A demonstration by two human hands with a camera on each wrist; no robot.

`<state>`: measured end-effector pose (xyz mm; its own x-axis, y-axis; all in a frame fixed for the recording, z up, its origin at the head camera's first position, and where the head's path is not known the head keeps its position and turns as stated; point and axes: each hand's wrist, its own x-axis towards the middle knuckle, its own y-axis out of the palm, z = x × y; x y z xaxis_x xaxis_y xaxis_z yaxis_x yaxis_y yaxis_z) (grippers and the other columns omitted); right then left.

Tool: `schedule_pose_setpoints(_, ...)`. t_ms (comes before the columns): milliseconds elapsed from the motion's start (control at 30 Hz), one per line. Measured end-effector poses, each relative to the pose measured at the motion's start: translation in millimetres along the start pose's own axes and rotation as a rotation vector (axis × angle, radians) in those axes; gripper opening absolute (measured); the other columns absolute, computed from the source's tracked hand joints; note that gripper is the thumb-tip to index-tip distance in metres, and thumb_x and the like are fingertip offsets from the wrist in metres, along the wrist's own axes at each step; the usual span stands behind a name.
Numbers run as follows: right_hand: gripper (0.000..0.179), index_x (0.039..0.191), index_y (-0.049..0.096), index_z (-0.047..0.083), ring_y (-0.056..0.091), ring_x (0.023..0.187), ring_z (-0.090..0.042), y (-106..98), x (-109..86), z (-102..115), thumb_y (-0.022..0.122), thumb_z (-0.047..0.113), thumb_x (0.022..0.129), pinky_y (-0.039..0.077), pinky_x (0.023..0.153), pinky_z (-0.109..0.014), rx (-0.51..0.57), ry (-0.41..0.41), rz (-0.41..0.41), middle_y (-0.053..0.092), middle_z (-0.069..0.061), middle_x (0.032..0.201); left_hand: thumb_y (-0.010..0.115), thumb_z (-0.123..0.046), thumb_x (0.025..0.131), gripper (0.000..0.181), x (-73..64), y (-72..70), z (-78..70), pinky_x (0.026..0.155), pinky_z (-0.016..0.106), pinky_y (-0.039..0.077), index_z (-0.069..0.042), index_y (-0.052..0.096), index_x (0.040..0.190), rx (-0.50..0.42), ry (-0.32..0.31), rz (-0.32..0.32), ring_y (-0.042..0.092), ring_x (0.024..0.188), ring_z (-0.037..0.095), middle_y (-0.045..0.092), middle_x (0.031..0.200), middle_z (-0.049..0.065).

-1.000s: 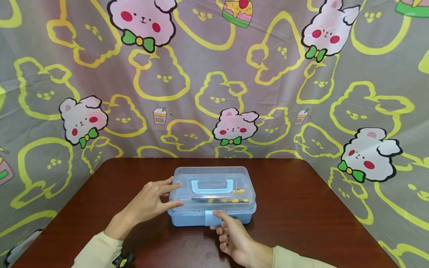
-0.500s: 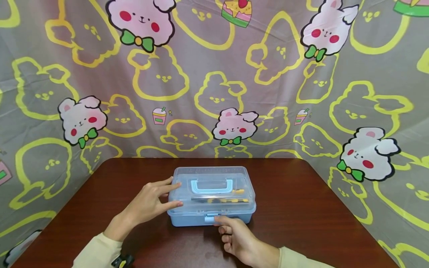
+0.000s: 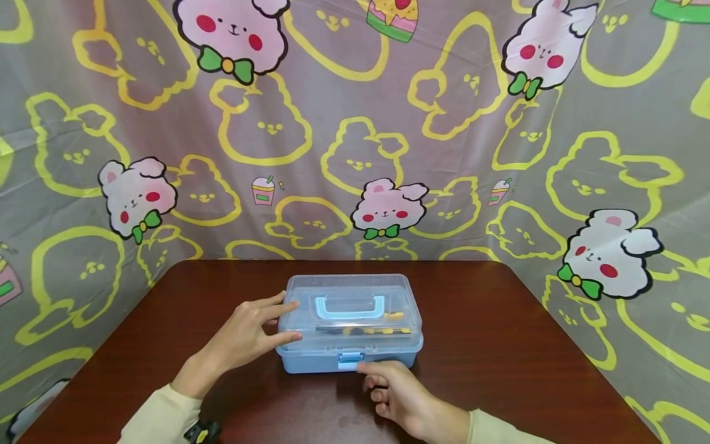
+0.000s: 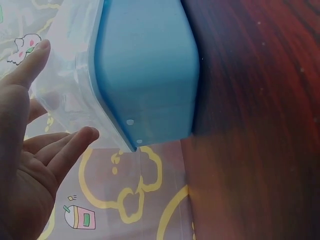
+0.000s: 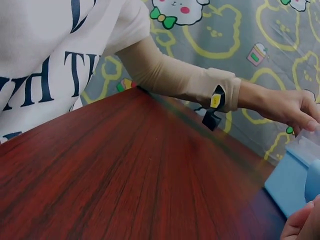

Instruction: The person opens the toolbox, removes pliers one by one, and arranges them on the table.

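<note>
A blue plastic storage box [image 3: 299, 364] with a clear lid [image 3: 310, 283] sits on the table, its lid down. Yellow and dark items show through the lid. My left hand [image 3: 249, 330] rests on the lid's left end, fingers extended and spread; the left wrist view shows its fingertips against the clear plastic [image 4: 75, 95]. At the front, the light-blue latch [image 3: 348, 365] is tipped outward and down. My right hand [image 3: 402, 394] pinches the latch's lower right edge, thumb on top and the other fingers curled below. Only its fingertips [image 5: 300, 225] appear in the right wrist view.
A light-blue carrying handle [image 3: 350, 314] lies on top of the lid. Dark reddish-brown wood forms the tabletop [image 3: 488, 345]. Behind and at both sides hangs a grey curtain [image 3: 333, 154] with cartoon animals. A dark wrist device [image 3: 203, 431] sits on the left sleeve.
The latch has swung from upright against the box front to tipped outward and down. My right hand has moved slightly down and right with it; the left hand stays put.
</note>
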<state>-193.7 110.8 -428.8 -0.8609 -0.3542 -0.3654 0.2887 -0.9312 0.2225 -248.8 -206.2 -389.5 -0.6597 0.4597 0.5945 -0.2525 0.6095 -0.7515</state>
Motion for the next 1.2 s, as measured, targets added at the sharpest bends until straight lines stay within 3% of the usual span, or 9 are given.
schedule_pose_setpoints(200, 0.024, 0.088, 0.064, 0.012, 0.041, 0.06, -0.008, -7.4, -2.2, 0.9, 0.075, 0.032, 0.093, 0.035, 0.056, -0.025, -0.059, -0.056, -0.034, 0.051, 0.004, 0.076, 0.082, -0.052, 0.086, 0.064, 1.6, -2.7, -4.4, 0.077, 0.043, 0.059, -0.01, 0.072, 0.133, -0.032, -0.054, 0.047, 0.073, 0.103, 0.026, 0.059, 0.139, 0.025)
schedule_pose_setpoints(433, 0.029, 0.111, 0.072, -0.001, 0.041, 0.057, -0.01, -27.2, -8.3, -0.2, 0.075, 0.023, 0.094, 0.039, 0.054, -0.025, -0.299, -0.256, -0.101, 0.054, 0.002, 0.071, 0.08, -0.051, 0.089, 0.07, 3.6, -8.9, -14.4, 0.086, 0.044, 0.057, -0.006, 0.064, 0.141, -0.047, -0.128, 0.138, 0.07, 0.108, 0.024, 0.054, 0.146, 0.022)
schedule_pose_setpoints(600, 0.016, 0.099, 0.076, 0.003, 0.053, 0.063, -0.01, -42.0, -14.9, 4.2, 0.08, 0.016, 0.091, 0.044, 0.06, -0.025, -0.497, -0.487, -0.193, 0.062, 0.0, 0.074, 0.082, -0.052, 0.087, 0.091, 0.9, -10.2, -17.1, 0.092, 0.049, 0.054, -0.002, 0.046, 0.154, -0.026, -0.206, 0.153, 0.069, 0.114, 0.027, 0.056, 0.146, 0.018)
schedule_pose_setpoints(733, 0.009, 0.088, 0.076, 0.013, 0.052, 0.056, -0.006, -57.8, -16.5, 6.4, 0.084, 0.012, 0.087, 0.045, 0.053, -0.025, -0.697, -0.758, -0.306, 0.06, 0.008, 0.066, 0.083, -0.056, 0.083, 0.103, -7.1, -9.8, -17.6, 0.09, 0.053, 0.054, -0.001, 0.038, 0.158, -0.008, -0.281, 0.155, 0.068, 0.113, 0.035, 0.057, 0.144, 0.022)
schedule_pose_setpoints(833, 0.018, 0.086, 0.074, 0.017, 0.05, 0.053, -0.002, -72.5, -14.6, 8.3, 0.087, 0.006, 0.082, 0.045, 0.048, -0.023, -0.819, -0.973, -0.389, 0.056, 0.016, 0.065, 0.081, -0.061, 0.082, 0.103, -14.6, -10.1, -17.0, 0.088, 0.053, 0.054, 0.003, 0.043, 0.153, 0.032, -0.326, 0.178, 0.07, 0.107, 0.033, 0.066, 0.128, 0.024)
schedule_pose_setpoints(900, 0.023, 0.086, 0.073, 0.016, 0.049, 0.053, -0.001, -81.4, -12.8, 10.7, 0.089, 0.003, 0.078, 0.044, 0.048, -0.021, -0.874, -1.08, -0.441, 0.054, 0.018, 0.065, 0.079, -0.065, 0.082, 0.101, -19.4, -9.6, -16.5, 0.08, 0.047, 0.056, 0.004, 0.049, 0.149, 0.057, -0.359, 0.214, 0.07, 0.081, 0.022, 0.073, 0.096, 0.014)
schedule_pose_setpoints(967, 0.025, 0.086, 0.073, 0.014, 0.049, 0.054, -0.001, -89.3, -10.3, 12.7, 0.091, 0.001, 0.075, 0.042, 0.049, -0.018, -0.928, -1.148, -0.492, 0.053, 0.018, 0.067, 0.078, -0.067, 0.082, 0.098, -24.0, -8.2, -16.7, 0.07, 0.038, 0.054, 0.006, 0.055, 0.144, 0.078, -0.377, 0.24, 0.056, 0.058, 0.009, 0.061, 0.066, -0.001)
schedule_pose_setpoints(1067, 0.027, 0.089, 0.075, 0.012, 0.049, 0.056, -0.001, -97.6, -6.7, 14.3, 0.094, 0.006, 0.071, 0.041, 0.052, -0.018, -1.013, -1.163, -0.557, 0.052, 0.017, 0.069, 0.077, -0.068, 0.082, 0.094, -29.3, -4.3, -18.5, 0.058, 0.029, 0.043, 0.005, 0.061, 0.138, 0.07, -0.393, 0.266, 0.027, 0.046, 0.002, 0.034, 0.05, -0.013)
schedule_pose_setpoints(1200, 0.035, 0.098, 0.079, 0.009, 0.046, 0.059, 0.001, -102.8, -0.8, 13.7, 0.096, 0.021, 0.071, 0.039, 0.053, -0.021, -1.12, -1.094, -0.564, 0.052, 0.017, 0.072, 0.078, -0.064, 0.084, 0.089, -32.1, 2.7, -20.3, 0.051, 0.026, 0.034, 0.006, 0.062, 0.137, 0.037, -0.399, 0.276, 0.024, 0.046, 0.001, 0.03, 0.05, -0.016)
